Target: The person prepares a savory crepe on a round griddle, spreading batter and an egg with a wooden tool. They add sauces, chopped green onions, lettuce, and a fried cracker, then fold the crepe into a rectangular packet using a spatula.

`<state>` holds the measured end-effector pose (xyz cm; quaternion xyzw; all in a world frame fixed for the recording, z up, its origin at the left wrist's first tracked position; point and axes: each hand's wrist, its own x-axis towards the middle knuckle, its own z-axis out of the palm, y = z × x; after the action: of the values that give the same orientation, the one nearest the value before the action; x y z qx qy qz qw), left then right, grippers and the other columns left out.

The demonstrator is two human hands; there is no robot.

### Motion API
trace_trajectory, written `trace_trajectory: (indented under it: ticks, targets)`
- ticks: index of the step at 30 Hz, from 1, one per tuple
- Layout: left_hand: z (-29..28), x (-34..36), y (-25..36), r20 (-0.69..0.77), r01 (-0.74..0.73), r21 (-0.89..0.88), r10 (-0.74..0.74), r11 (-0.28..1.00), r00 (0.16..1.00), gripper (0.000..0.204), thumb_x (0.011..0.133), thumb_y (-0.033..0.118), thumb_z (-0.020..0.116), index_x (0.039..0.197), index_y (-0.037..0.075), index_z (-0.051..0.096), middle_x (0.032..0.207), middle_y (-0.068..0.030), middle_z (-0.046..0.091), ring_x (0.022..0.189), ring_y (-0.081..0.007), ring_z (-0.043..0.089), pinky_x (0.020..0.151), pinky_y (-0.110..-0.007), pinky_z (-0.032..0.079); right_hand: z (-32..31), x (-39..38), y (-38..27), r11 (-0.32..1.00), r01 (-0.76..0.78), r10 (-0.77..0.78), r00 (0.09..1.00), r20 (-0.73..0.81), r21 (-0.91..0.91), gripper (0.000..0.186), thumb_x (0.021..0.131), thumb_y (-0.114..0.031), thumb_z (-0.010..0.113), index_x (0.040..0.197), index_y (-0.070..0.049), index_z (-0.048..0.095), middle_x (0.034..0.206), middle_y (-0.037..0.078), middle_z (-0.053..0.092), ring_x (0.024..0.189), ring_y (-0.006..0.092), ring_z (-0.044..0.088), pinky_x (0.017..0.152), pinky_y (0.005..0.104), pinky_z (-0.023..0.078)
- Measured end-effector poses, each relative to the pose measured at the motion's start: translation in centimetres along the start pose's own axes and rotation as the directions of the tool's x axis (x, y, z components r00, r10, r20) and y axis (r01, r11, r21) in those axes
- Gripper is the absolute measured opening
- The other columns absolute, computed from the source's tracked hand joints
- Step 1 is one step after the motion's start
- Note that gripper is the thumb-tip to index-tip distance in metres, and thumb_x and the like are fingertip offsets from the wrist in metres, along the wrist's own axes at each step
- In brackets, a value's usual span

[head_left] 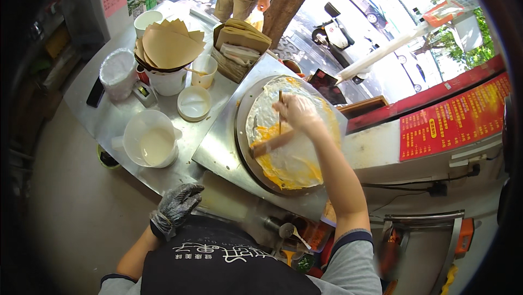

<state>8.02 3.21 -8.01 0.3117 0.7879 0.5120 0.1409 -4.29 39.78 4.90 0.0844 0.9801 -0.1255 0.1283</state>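
Note:
My right hand grips a wooden T-shaped spreader over a pale round crepe streaked with yellow egg, which lies on a dark round griddle. My left hand, in a dark speckled glove and clear plastic, is curled near my apron at the counter's front edge; whether it holds anything is hidden. A translucent jug of cream-coloured batter stands left of the griddle, behind that hand. A white lid or shallow dish sits farther back.
The steel counter bears brown paper sleeves, tubs and a bagged container. A person's hand holds a bag across it. A red menu board hangs at right. Utensils lie below the griddle.

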Motion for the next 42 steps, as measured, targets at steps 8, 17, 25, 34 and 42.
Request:
trace_trajectory:
  ticks: [8, 17, 25, 34, 42]
  targets:
    - [0.5, 0.0, 0.4, 0.009, -0.032, 0.003, 0.032, 0.999, 0.999, 0.022, 0.087, 0.008, 0.063, 0.109, 0.003, 0.065, 0.110, -0.0174, 0.067, 0.096, -0.0365, 0.066, 0.081, -0.043, 0.055, -0.3, 5.6, 7.2, 0.857, -0.061, 0.178, 0.967, -0.182, 0.512, 0.033, 0.095, -0.035, 0.056, 0.087, -0.004, 0.067, 0.066, 0.007, 0.065, 0.056, 0.0159, 0.062, 0.055, 0.0316, 0.049]
    - [0.7, 1.0, 0.2, 0.029, -0.008, 0.022, 0.008, 1.000, 1.000, 0.022, 0.090, 0.009, 0.061, 0.108, -0.002, 0.066, 0.107, -0.0172, 0.068, 0.094, -0.0338, 0.066, 0.082, -0.039, 0.053, -3.6, 0.2, 6.3, 0.808, -0.090, -0.051, 0.974, 0.222, 0.582, 0.039, 0.095, -0.040, 0.060, 0.083, -0.003, 0.065, 0.064, 0.002, 0.060, 0.055, 0.0097, 0.056, 0.051, 0.0248, 0.048]
    - [0.7, 2.5, 1.4, 0.010, 0.024, 0.021, -0.024, 0.999, 1.000, 0.026, 0.089, 0.011, 0.065, 0.113, 0.001, 0.066, 0.102, -0.0156, 0.070, 0.091, -0.0297, 0.069, 0.080, -0.036, 0.054, -0.2, 5.9, 9.4, 0.740, -0.131, 0.082, 0.991, 0.104, 0.660, 0.037, 0.095, -0.041, 0.058, 0.085, -0.006, 0.064, 0.067, 0.001, 0.059, 0.056, 0.0103, 0.057, 0.049, 0.0253, 0.049]
    - [0.7, 2.9, 2.2, 0.068, 0.179, -0.087, -0.173, 0.980, 0.983, 0.025, 0.089, 0.012, 0.064, 0.111, 0.000, 0.066, 0.103, -0.0167, 0.069, 0.091, -0.0302, 0.068, 0.082, -0.036, 0.053, 2.2, 8.7, 19.4, 0.414, -0.079, 0.355, 0.931, -0.081, 0.907, 0.038, 0.096, -0.044, 0.057, 0.090, -0.009, 0.068, 0.063, -0.001, 0.055, 0.050, 0.0101, 0.049, 0.048, 0.0270, 0.042]
    - [0.9, 4.0, 1.5, 0.120, 0.003, 0.017, -0.005, 1.000, 0.993, 0.023, 0.091, 0.010, 0.062, 0.110, -0.001, 0.066, 0.102, -0.0153, 0.070, 0.094, -0.0253, 0.067, 0.086, -0.034, 0.051, 2.8, 6.2, 18.4, 0.305, 0.016, 0.263, 0.959, -0.101, 0.952, 0.040, 0.099, -0.044, 0.053, 0.090, -0.008, 0.068, 0.060, -0.003, 0.053, 0.048, 0.0078, 0.048, 0.045, 0.0245, 0.042]
